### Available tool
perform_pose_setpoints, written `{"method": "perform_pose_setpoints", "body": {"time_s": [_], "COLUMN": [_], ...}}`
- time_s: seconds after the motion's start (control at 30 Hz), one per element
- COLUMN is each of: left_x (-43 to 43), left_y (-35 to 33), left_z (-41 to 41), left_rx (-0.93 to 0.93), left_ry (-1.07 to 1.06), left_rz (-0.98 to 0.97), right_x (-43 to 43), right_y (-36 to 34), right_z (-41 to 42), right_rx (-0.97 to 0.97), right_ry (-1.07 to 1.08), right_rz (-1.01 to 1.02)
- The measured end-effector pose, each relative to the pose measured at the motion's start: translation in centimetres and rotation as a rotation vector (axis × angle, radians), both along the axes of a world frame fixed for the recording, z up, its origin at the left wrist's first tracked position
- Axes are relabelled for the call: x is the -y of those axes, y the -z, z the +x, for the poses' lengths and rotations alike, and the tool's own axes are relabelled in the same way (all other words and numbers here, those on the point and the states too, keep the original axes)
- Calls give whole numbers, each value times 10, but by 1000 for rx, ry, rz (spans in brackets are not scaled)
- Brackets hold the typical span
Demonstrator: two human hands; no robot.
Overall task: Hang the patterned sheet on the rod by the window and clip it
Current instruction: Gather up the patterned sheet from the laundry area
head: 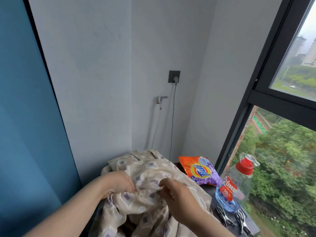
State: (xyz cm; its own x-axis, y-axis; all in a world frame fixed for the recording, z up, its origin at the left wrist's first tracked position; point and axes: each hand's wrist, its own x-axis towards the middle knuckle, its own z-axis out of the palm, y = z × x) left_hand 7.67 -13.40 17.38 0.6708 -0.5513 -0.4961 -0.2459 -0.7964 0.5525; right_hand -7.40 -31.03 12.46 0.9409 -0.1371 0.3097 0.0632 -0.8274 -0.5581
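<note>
While both hands' fingers bunch the patterned sheet (pixel 150 175), left hand (pixel 119 183), right hand (pixel 174 194), bottle (pixel 234 183) seemingly part-full of blue liquid.

You are standing in the laundry corner of a high-rise flat, a narrow nook with plain grey walls and a tall dark-framed window (pixel 266 93) looking down on treetops and apartment blocks. On the far wall you have a water tap (pixel 161 99) with a hose below it and a socket (pixel 174 76) with a plug and cable in it. On the dark surface (pixel 211 190) by the window sit a Tide detergent bag (pixel 201 170), a clear bottle of blue liquid (pixel 233 183) and metal clothes clips (pixel 233 219).
</note>
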Motion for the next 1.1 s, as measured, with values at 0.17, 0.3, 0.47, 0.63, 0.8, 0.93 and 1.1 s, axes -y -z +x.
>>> {"method": "perform_pose_setpoints", "body": {"time_s": [0.17,0.3,0.47,0.63,0.8,0.93,1.1], "left_x": [13,11,17,21,2,1,-1], "left_y": [12,0,-50,-81,-76,-56,-51], "left_z": [11,36,25,12,10,-5,5], "left_rx": [-76,-79,-203,-21,37,302,100], "left_ry": [-362,-748,-668,-290,-129,-207,-600], "left_rz": [-339,-732,-1090,-1034,-856,-680,-951], "right_x": [10,23,16,-10,-4,-14,-9], "right_y": [9,8,-15,-74,-109,-152,-132], "right_z": [-25,-34,-1,53,72,78,75], "right_rx": [-137,-503,-353,35,51,203,341], "right_ry": [-55,-103,60,135,116,37,272], "right_rz": [-42,-190,85,735,915,852,656]}}
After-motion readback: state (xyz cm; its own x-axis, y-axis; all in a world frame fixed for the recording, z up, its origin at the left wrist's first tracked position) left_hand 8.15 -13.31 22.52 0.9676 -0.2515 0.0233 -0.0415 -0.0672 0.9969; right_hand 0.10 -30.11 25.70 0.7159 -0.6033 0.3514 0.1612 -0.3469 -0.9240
